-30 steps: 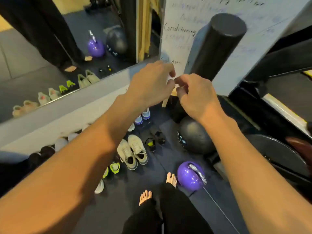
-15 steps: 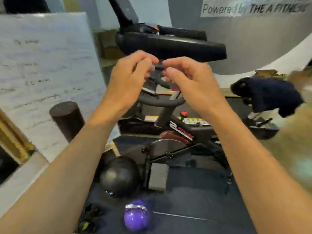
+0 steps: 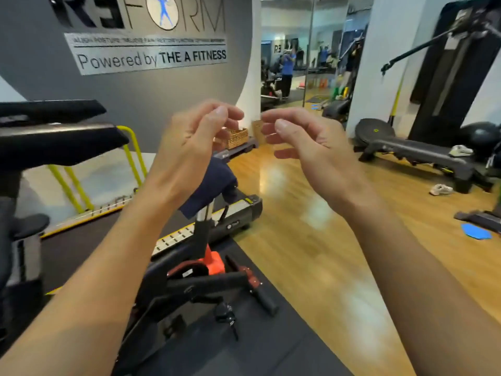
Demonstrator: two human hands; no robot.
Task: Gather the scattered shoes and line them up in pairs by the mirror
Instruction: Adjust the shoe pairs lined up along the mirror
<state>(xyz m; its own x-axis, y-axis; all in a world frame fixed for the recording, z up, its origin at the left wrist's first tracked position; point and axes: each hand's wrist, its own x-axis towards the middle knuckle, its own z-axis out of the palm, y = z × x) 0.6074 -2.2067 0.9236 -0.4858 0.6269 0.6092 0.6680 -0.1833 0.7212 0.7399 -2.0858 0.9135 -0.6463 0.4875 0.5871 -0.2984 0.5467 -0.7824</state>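
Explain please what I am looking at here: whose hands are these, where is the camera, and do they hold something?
No machine is here. A person wears one wide camera on the head, so the picture looks forward and down over their own arms in a gym. The left hand and the right hand are raised in front, fingers loosely curled, near each other but apart; they hold nothing. Below them stands an exercise bike, with a treadmill behind it. At the right, one pale shoe lies on the wooden floor beside a low black bench, and a second pale shoe, it seems, rests on that bench. Probably these are to be gathered.
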